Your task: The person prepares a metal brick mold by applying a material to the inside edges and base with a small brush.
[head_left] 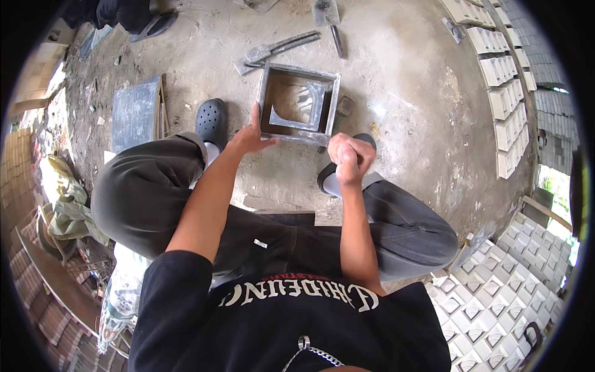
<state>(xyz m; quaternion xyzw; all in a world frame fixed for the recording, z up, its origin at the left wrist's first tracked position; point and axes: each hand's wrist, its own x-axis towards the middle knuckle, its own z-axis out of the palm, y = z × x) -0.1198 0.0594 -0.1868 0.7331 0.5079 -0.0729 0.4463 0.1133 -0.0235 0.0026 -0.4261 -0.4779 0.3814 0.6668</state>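
A square grey box-like mould (338,102) lies on the floor between my feet. Inside it is a grey insert (287,121) with curved inner edges, around a brownish patterned middle. My left hand (251,139) rests against the mould's near left corner, index finger stretched along the left side and thumb along the near side. Just off the near right corner, my right hand (351,158) is closed in a fist. Whatever it may hold is hidden by the fingers. A small grey piece shows at that corner, too unclear to name.
Beyond the mould lie long grey bar-like tools (282,46) and a trowel-like tool (335,40). A grey board (136,111) lies at left. Pale blocks (502,105) stand in rows at right, with patterned pale blocks (489,304) stacked nearer. Another person's foot (154,26) shows at far left.
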